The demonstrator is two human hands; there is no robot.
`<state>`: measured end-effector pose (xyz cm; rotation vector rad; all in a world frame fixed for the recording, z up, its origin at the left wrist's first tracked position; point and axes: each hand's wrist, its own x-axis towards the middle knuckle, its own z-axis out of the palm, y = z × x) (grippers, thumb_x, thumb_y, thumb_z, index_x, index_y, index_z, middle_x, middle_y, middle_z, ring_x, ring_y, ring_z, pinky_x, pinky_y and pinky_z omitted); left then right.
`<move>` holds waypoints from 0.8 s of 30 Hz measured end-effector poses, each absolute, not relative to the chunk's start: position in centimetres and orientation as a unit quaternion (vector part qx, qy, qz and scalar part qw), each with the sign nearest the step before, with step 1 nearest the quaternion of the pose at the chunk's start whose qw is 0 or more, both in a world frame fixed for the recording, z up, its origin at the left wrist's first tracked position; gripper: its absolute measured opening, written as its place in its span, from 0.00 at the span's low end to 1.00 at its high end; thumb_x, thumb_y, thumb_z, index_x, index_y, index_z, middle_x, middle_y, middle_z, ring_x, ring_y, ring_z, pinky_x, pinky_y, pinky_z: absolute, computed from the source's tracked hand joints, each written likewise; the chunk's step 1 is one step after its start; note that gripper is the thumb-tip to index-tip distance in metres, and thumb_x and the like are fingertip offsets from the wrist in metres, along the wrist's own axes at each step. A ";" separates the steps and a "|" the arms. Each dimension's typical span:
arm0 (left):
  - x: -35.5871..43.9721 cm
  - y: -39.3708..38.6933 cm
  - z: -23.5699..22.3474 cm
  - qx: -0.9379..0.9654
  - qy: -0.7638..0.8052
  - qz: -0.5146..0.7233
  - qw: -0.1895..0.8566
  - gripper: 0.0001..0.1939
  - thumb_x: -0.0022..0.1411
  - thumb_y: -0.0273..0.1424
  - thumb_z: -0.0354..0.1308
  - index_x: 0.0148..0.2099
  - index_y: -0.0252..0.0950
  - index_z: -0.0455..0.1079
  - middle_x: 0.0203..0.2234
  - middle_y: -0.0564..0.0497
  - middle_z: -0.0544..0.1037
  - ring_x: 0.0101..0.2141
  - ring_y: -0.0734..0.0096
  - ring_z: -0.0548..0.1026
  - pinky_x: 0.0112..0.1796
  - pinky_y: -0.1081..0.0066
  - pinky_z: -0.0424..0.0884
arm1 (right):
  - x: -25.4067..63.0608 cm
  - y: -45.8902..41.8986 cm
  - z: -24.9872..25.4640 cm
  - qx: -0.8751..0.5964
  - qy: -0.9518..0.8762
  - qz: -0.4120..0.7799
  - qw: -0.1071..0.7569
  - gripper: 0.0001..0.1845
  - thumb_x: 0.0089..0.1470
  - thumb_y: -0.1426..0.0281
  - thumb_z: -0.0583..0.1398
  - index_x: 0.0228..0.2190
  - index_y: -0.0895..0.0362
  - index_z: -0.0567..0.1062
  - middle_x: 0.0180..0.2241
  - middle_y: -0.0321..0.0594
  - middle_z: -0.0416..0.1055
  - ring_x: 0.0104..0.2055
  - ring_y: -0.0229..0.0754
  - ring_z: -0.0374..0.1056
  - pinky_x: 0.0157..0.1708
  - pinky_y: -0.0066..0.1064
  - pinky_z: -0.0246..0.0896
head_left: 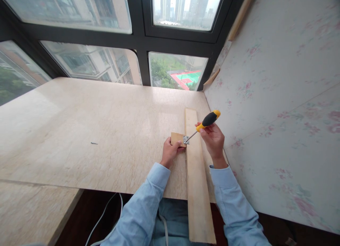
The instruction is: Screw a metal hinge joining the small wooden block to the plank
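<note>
A yellow and black screwdriver (209,119) is held in my right hand (214,139), its handle tilted up to the right. The shaft slopes down left, and its tip meets a small metal hinge (186,139). That hinge spans a small square wooden block (177,138) and a long wooden board (198,182). My left hand (171,151) grips the block from below left, thumb on top near the hinge. Whether the tip sits in a screw head is too small to tell. The board reaches past the sill's front edge, over my lap.
A single screw (94,143) lies on the stone windowsill (119,115), well to the left. Flower-patterned wall (281,132) rises close on the right. Dark-framed windows (140,40) stand at the back. A white cable (103,214) hangs below the front edge.
</note>
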<state>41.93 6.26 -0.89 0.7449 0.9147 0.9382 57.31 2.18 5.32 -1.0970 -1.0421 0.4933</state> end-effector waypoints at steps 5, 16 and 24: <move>41.9 6.2 -0.9 0.337 0.410 0.430 0.731 0.15 0.52 0.26 0.66 0.42 0.30 0.68 0.39 0.42 0.78 0.36 0.62 0.79 0.35 0.63 0.80 | 57.2 2.2 5.3 -0.480 -0.485 0.229 0.694 0.26 0.52 0.63 0.67 0.53 0.50 0.70 0.45 0.41 0.75 0.47 0.45 0.74 0.49 0.42 0.70; 41.9 6.3 -1.1 0.331 0.410 0.430 0.733 0.15 0.51 0.26 0.67 0.41 0.30 0.68 0.38 0.42 0.78 0.35 0.63 0.79 0.34 0.64 0.80 | 57.3 2.1 5.4 -0.464 -0.473 0.265 0.701 0.23 0.55 0.63 0.65 0.52 0.51 0.71 0.49 0.44 0.76 0.50 0.49 0.74 0.50 0.47 0.71; 41.8 6.2 -0.8 0.334 0.407 0.428 0.735 0.15 0.51 0.26 0.66 0.41 0.30 0.68 0.38 0.42 0.78 0.35 0.63 0.79 0.34 0.64 0.80 | 57.6 2.6 4.9 -0.520 -0.429 0.212 0.707 0.28 0.43 0.66 0.73 0.47 0.51 0.74 0.37 0.35 0.75 0.38 0.41 0.74 0.43 0.37 0.73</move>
